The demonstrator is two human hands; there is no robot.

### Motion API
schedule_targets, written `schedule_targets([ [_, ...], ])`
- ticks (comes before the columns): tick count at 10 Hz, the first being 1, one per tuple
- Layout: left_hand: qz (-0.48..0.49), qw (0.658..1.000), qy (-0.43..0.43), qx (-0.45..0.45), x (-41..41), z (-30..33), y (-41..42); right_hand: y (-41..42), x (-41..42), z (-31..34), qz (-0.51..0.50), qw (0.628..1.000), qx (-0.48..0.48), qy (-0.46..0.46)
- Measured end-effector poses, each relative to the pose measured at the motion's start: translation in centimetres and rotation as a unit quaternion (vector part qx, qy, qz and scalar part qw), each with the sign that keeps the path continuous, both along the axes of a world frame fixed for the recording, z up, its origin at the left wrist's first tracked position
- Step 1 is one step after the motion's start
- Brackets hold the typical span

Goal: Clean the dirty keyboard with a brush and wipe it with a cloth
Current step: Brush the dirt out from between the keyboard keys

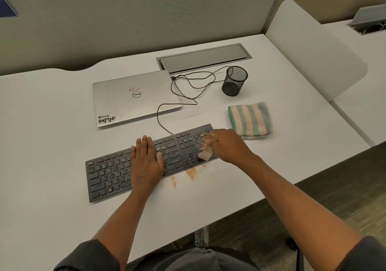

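Note:
A black keyboard (108,172) lies slanted on the white desk (52,107). My left hand (146,160) rests flat on its middle keys, fingers together, holding nothing. My right hand (225,145) is closed on a small brush (205,153) whose pale bristles touch the right end of the keyboard, by the number pad. Orange-brown dust (191,173) lies on the desk just in front of the keyboard. A folded cloth (250,119) with green and cream stripes lies to the right, behind my right hand.
A closed silver laptop (133,97) sits behind the keyboard. The keyboard's black cable (188,86) loops toward a grey cable hatch (204,57). A black mesh pen cup (235,80) stands behind the cloth. The desk edge runs diagonally at right.

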State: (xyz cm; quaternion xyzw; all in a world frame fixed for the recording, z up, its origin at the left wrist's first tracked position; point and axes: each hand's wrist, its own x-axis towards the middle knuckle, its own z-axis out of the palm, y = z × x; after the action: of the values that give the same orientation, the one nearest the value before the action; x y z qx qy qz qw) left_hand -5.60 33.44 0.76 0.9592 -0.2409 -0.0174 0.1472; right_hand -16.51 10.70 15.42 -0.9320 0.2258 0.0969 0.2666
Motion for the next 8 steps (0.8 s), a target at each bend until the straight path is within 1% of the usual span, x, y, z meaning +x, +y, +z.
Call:
schedule_targets([
  [1,0.001,1.000,0.002,-0.001,0.0,0.1,0.0,1.1,-0.2,-0.9,-0.039,0.995,0.087,-0.027],
  [2,0.001,1.000,0.001,-0.005,0.0,0.1,-0.1,1.1,-0.5,-1.5,-0.037,0.999,0.007,-0.012],
  [3,0.002,1.000,0.002,-0.002,-0.1,0.1,0.0,0.4,0.0,-1.3,-0.055,0.997,-0.054,-0.026],
  [4,0.001,1.000,-0.001,0.000,-0.1,0.0,0.1,1.1,1.0,-0.8,-0.067,0.994,0.037,-0.078],
  [5,0.002,1.000,0.000,-0.002,-0.1,0.1,0.0,2.7,1.5,-1.3,-0.052,0.991,0.096,-0.081],
  [6,0.001,1.000,0.003,-0.002,0.0,0.2,-0.2,3.4,1.7,-2.2,-0.070,0.993,0.065,-0.069],
  [7,0.001,1.000,0.006,-0.001,0.0,0.2,-0.1,2.3,2.3,-2.0,-0.121,0.991,0.002,-0.058],
  [8,-0.001,1.000,0.005,0.001,0.0,0.2,0.0,0.9,3.7,-1.0,-0.136,0.988,0.007,-0.076],
])
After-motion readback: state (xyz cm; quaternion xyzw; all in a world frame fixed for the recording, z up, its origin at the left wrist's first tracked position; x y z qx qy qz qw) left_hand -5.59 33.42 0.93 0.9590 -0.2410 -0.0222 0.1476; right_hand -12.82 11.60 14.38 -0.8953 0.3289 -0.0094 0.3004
